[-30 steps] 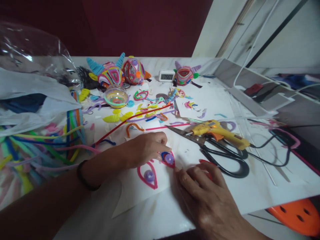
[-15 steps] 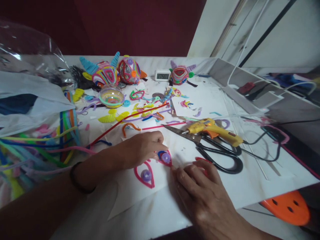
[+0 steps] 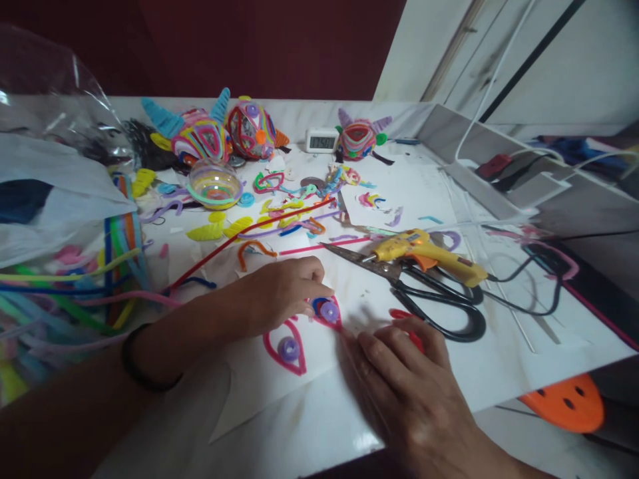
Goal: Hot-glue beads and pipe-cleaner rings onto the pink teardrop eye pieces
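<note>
On white paper [image 3: 249, 399] lies a leaf-shaped pink pipe-cleaner loop [image 3: 335, 322] with a blue piece and a purple coil [image 3: 329, 311] inside. My left hand [image 3: 284, 293] pinches its left end, thumb and forefinger close to the blue part. At its lower right tip, my right hand [image 3: 409, 379] has curled fingers closed on the corner; the fingertips are partly hidden. Just below and left rests a second pink loop [image 3: 302, 362] around another purple coil [image 3: 288, 349]. A red pipe-cleaner piece [image 3: 414, 340] shows behind my right hand's knuckles.
Black-handled scissors [image 3: 439, 303] lie under a yellow glue gun [image 3: 424, 253] on the right. Several decorated balls [image 3: 357, 140], a small digital clock [image 3: 321, 141] and a clear bowl [image 3: 215, 185] stand behind scattered pipe-cleaner scraps. Bundled pipe cleaners [image 3: 74, 313] lie left.
The whole view has shifted slightly, so things sit a bit further left. Both hands stay on the same pink loop, with hardly any change in their grip.
</note>
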The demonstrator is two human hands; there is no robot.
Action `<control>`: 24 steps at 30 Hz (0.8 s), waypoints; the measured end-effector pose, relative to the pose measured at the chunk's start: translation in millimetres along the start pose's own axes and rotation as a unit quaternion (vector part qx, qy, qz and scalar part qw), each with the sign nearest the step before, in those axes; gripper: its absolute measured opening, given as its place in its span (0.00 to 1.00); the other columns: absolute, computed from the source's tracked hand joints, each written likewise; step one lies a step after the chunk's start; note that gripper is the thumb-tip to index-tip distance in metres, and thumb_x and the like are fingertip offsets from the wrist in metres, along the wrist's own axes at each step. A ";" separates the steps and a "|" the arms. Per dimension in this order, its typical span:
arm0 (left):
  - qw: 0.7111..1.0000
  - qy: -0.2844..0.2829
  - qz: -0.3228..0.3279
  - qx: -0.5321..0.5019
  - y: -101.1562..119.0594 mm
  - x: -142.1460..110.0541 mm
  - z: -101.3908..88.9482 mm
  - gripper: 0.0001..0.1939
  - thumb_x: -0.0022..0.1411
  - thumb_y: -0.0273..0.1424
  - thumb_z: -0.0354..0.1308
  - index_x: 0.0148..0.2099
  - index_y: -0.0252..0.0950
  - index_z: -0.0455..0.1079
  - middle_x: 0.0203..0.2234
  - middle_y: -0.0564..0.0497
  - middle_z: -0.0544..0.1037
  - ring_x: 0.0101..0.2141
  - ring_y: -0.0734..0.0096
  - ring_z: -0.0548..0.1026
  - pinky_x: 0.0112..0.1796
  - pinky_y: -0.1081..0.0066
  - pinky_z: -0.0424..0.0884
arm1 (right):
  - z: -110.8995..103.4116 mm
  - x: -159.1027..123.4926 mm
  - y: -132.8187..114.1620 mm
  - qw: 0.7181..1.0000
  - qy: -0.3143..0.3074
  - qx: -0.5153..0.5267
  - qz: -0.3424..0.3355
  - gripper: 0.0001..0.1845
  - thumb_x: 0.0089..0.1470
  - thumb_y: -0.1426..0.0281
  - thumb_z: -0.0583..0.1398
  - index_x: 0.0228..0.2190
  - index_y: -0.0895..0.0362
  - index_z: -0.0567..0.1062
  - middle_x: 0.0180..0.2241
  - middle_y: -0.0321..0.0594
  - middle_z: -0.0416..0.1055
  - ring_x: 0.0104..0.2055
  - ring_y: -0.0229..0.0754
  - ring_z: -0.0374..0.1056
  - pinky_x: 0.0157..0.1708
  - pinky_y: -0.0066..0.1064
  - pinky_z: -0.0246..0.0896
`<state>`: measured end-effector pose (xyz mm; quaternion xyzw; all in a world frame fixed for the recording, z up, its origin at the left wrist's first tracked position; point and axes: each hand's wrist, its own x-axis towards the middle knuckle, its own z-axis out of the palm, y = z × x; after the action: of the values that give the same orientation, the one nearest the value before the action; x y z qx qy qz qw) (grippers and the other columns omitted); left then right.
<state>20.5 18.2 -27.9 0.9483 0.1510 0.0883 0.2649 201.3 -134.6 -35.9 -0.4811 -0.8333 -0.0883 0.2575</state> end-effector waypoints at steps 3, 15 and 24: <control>1.000 0.005 0.000 0.004 -0.8 -0.4 0.5 0.08 0.63 0.24 0.50 0.41 0.36 0.70 0.38 0.51 0.68 0.36 0.74 0.69 0.37 0.77 0.65 | 1.0 -4.3 1.6 1.000 0.006 0.000 0.000 0.13 0.62 0.78 0.51 0.36 0.66 0.75 0.30 0.43 0.75 0.33 0.43 0.64 0.46 0.48 0.53; 1.000 -0.007 -0.004 -0.011 1.8 -1.7 -1.9 0.12 0.64 0.24 0.49 0.46 0.34 0.71 0.39 0.50 0.68 0.37 0.73 0.69 0.38 0.76 0.64 | 3.1 -4.6 2.1 1.000 -0.002 0.011 0.008 0.12 0.61 0.78 0.51 0.39 0.65 0.75 0.30 0.42 0.74 0.33 0.43 0.64 0.45 0.48 0.53; 1.000 -0.010 -0.002 -0.003 3.5 -0.7 -1.9 0.11 0.63 0.23 0.51 0.46 0.33 0.70 0.39 0.51 0.68 0.37 0.75 0.68 0.38 0.78 0.64 | 6.1 -3.8 2.2 1.000 -0.019 -0.002 0.016 0.12 0.61 0.77 0.52 0.41 0.63 0.74 0.30 0.39 0.74 0.32 0.42 0.63 0.45 0.47 0.51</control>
<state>20.2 16.0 -24.5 0.9480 0.1498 0.0793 0.2695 202.6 -133.9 -43.2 -0.4962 -0.8302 -0.0769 0.2423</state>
